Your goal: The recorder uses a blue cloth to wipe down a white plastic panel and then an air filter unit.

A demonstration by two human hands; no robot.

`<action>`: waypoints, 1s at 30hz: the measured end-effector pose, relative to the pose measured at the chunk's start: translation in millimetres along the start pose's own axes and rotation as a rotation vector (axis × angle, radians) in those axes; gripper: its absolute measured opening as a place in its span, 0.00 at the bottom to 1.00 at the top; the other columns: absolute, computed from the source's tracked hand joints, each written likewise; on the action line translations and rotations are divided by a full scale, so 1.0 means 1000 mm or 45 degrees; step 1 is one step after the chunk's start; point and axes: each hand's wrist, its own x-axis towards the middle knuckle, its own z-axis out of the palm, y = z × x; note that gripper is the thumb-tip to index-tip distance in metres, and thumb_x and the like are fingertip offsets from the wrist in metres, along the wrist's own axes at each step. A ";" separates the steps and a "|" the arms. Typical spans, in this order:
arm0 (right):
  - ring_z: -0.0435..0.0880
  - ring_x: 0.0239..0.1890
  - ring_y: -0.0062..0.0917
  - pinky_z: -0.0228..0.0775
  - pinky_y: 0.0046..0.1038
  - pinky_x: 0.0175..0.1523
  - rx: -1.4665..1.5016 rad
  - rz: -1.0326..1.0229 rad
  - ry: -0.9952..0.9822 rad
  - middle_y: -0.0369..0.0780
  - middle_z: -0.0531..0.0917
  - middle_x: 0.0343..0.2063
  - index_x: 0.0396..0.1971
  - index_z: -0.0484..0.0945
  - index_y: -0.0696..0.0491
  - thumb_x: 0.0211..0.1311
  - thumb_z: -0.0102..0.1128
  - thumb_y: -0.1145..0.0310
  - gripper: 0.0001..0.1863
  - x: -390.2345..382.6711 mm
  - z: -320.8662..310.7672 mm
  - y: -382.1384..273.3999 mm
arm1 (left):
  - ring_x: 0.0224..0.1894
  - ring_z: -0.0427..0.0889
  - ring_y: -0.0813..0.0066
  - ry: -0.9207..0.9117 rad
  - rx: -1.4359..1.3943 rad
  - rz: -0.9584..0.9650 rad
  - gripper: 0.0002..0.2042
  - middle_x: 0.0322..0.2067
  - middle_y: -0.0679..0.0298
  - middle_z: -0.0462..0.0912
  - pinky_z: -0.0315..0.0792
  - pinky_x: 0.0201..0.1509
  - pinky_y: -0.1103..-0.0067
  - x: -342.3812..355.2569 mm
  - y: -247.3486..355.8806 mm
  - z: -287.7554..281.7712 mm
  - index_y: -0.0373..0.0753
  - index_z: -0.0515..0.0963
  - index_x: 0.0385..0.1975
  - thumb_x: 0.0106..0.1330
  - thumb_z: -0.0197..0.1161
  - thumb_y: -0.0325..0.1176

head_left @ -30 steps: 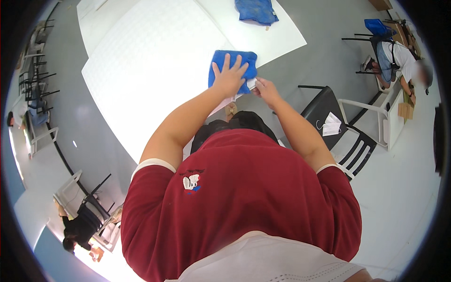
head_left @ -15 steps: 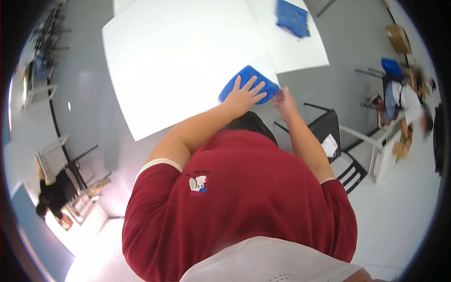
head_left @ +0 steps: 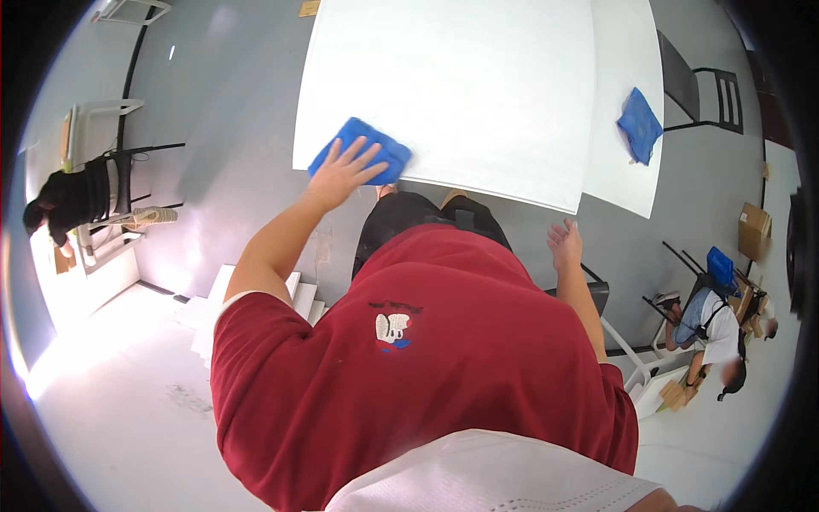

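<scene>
My left hand (head_left: 343, 173) lies flat with spread fingers on a folded blue cloth (head_left: 369, 141). That cloth rests at the near left corner of a white tabletop (head_left: 461, 94) and reaches its edge. My right hand (head_left: 566, 243) is off the table, just beyond its near right corner. Nothing is in it, and its fingers are loosely bent and apart. A second blue cloth (head_left: 640, 125) lies crumpled on the lower white surface (head_left: 627, 179) to the right, away from both hands.
Behind the right surface stands a black chair (head_left: 699, 94). Two people, one in black (head_left: 81, 194) at the left and one in white (head_left: 723, 333) at the right, sit at tables. White boards (head_left: 226, 299) are stacked at my left. A cardboard box (head_left: 754, 230) sits far right.
My left hand and the cloth beneath it have moved left along the near table edge. My right hand has come away from the cloth. The view has shifted, too.
</scene>
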 end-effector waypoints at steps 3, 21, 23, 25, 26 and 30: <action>0.72 0.46 0.34 0.63 0.34 0.49 -0.044 0.015 0.052 0.48 0.71 0.49 0.61 0.55 0.55 0.65 0.34 0.48 0.31 -0.004 0.002 -0.007 | 0.66 0.48 0.60 -0.008 0.034 -0.121 0.29 0.64 0.66 0.53 0.45 0.66 0.55 -0.027 -0.027 -0.002 0.57 0.62 0.58 0.54 0.51 0.23; 0.72 0.47 0.41 0.61 0.38 0.54 -1.030 -1.218 0.596 0.50 0.76 0.41 0.45 0.73 0.59 0.60 0.46 0.63 0.18 -0.030 0.068 -0.049 | 0.67 0.42 0.51 0.152 -0.222 -0.422 0.28 0.65 0.58 0.49 0.44 0.64 0.53 -0.004 -0.074 -0.012 0.54 0.61 0.59 0.56 0.59 0.37; 0.71 0.48 0.40 0.60 0.37 0.54 -1.121 -1.286 0.467 0.49 0.75 0.42 0.46 0.73 0.58 0.59 0.48 0.63 0.18 -0.037 0.083 -0.048 | 0.67 0.42 0.50 0.102 -0.156 -0.423 0.27 0.65 0.57 0.48 0.42 0.64 0.51 0.009 -0.079 -0.015 0.55 0.61 0.59 0.58 0.58 0.40; 0.68 0.52 0.41 0.59 0.38 0.55 -1.402 -1.354 0.324 0.49 0.72 0.48 0.49 0.70 0.55 0.57 0.51 0.61 0.21 -0.049 0.100 -0.042 | 0.66 0.42 0.49 0.122 -0.165 -0.472 0.27 0.65 0.57 0.48 0.42 0.64 0.50 0.029 -0.087 -0.014 0.55 0.60 0.60 0.58 0.56 0.42; 0.68 0.52 0.41 0.59 0.38 0.55 -1.401 -1.355 0.327 0.49 0.72 0.48 0.49 0.70 0.55 0.57 0.51 0.61 0.21 -0.057 0.109 -0.039 | 0.66 0.42 0.48 0.139 -0.178 -0.523 0.27 0.65 0.56 0.48 0.41 0.63 0.49 0.042 -0.091 -0.014 0.55 0.59 0.60 0.59 0.55 0.43; 0.61 0.57 0.44 0.56 0.39 0.58 -1.686 -1.162 0.317 0.51 0.63 0.56 0.54 0.64 0.53 0.55 0.55 0.61 0.27 -0.078 0.127 -0.037 | 0.66 0.41 0.45 0.209 -0.211 -0.623 0.27 0.65 0.55 0.47 0.40 0.61 0.45 0.100 -0.105 -0.015 0.56 0.57 0.61 0.60 0.53 0.45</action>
